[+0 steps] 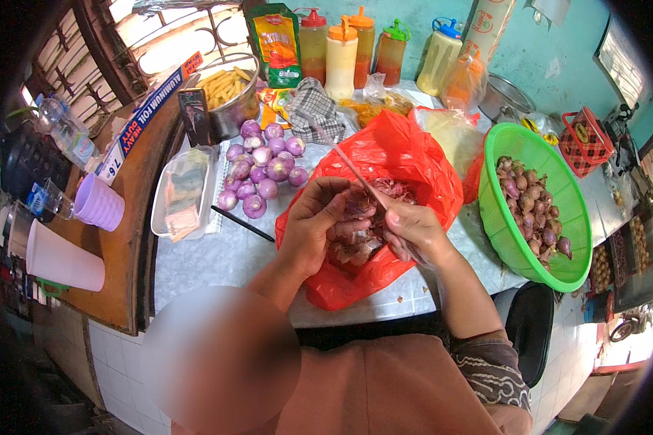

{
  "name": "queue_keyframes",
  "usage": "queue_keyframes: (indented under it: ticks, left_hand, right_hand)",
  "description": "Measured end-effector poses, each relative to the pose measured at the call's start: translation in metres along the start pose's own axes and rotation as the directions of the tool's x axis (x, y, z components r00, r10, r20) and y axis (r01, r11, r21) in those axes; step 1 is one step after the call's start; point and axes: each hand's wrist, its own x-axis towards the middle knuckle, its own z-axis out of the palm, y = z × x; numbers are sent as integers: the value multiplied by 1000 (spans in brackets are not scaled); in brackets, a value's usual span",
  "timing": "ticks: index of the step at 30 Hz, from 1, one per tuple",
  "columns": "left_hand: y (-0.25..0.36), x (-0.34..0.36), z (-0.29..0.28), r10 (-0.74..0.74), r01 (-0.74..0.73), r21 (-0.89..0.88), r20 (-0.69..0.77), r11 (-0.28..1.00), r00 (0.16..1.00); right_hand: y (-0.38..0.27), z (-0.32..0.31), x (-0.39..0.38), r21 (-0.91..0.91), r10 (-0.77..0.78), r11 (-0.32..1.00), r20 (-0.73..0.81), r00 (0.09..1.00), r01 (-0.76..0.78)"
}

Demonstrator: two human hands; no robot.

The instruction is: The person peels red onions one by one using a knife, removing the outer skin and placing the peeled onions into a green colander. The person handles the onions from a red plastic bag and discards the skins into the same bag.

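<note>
Above an open red plastic bag (428, 156) of papery shallot skins (354, 254), my left hand (312, 225) holds a reddish shallot (359, 203) in curled fingers. My right hand (417, 235) grips a knife (360, 172), its thin blade angled up and left beside the shallot. Peeled purple shallots (267, 167) sit in a pile left of the bag. At right, a green plastic colander (573, 170) holds several unpeeled shallots (533, 217).
Behind stand squeeze bottles (341, 61), a pot of fries (241, 118), a phone (195, 119) and a checked cloth (312, 116). A plastic container (174, 188), black pen (243, 223), purple cups (98, 203) and long blue box (145, 116) are left. A metal basin (508, 94) is back right.
</note>
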Motion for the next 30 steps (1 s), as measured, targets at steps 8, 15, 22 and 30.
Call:
queue_keyframes:
  ticks: [8, 15, 22, 30]
  left_hand:
    - [2, 3, -6, -19, 23, -175, 27, 984, 999]
    - [-1, 4, -5, 52, -48, -78, 48, 996, 997]
    - [-5, 2, -7, 116, -119, 48, 44, 992, 992]
    - [-1, 0, -3, 20, -21, 21, 37, 1000, 999]
  right_hand:
    - [-11, 5, -4, 69, 14, 998, -160, 987, -3]
    - [-7, 7, -5, 153, -9, 988, 64, 998, -1]
    - [-10, 7, -4, 42, 87, 995, 3, 996, -87]
    - [-3, 10, -4, 66, 27, 998, -76, 997, -22]
